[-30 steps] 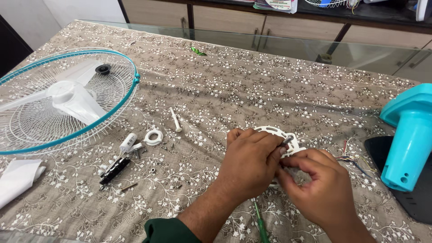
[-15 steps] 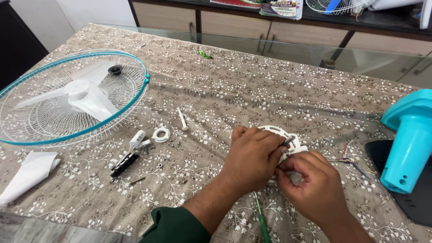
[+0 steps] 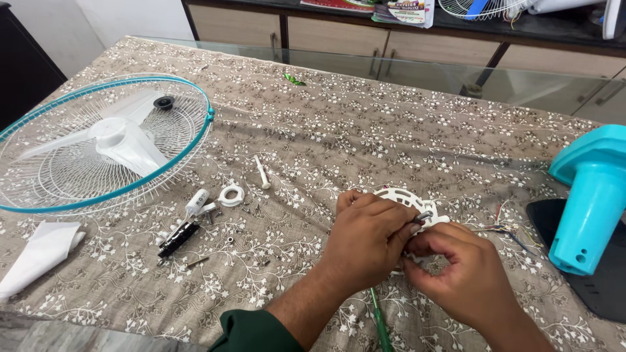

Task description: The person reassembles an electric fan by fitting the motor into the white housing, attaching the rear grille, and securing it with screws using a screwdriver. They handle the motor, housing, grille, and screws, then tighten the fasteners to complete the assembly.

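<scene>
Over the last second both hands barely shifted: the left hand (image 3: 368,241) stayed closed over the white slotted plastic plate (image 3: 401,195) on the counter (image 3: 339,130), pinching a small metal shaft (image 3: 422,216), while the right hand (image 3: 466,274) curled beneath. The work looked mid-step. The fingers hid the plate's centre, and the green screwdriver (image 3: 378,322) ran out of frame.

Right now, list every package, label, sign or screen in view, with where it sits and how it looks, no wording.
Printed booklet or packet: on the dark shelf at the top, flat, multicoloured cover.
Second printed sheet: left of it on the same shelf, reddish, mostly cut off.
White cylinder part with small dark marking: on the cloth right of the fan guard.
No screens or signs.
</scene>
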